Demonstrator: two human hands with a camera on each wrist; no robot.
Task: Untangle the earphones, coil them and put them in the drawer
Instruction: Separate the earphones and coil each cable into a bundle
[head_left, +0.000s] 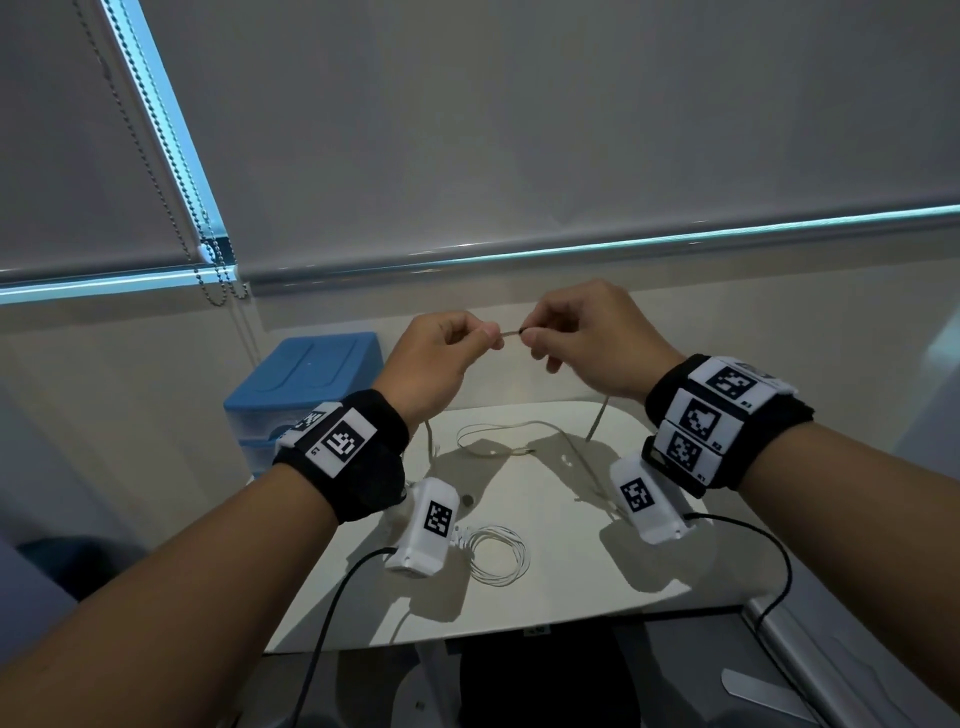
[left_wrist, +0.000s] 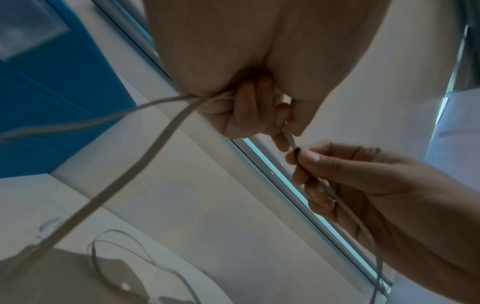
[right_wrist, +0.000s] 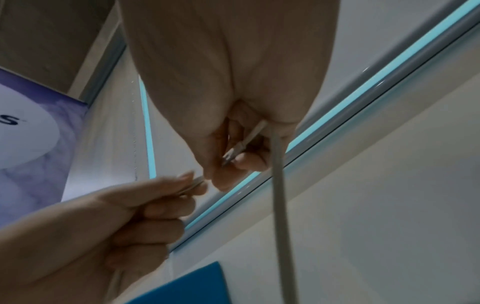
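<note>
The left hand (head_left: 434, 358) pinches the earphones (head_left: 511, 333) cable above the counter (head_left: 545, 587); the right hand (head_left: 589, 340) pinches it just beside, at a dark piece. From the head view, loose loops lie on the counter below, with the blue drawer unit (head_left: 306, 384) at the counter's left. Only the left wrist view shows strands bunched in the left palm.
</note>
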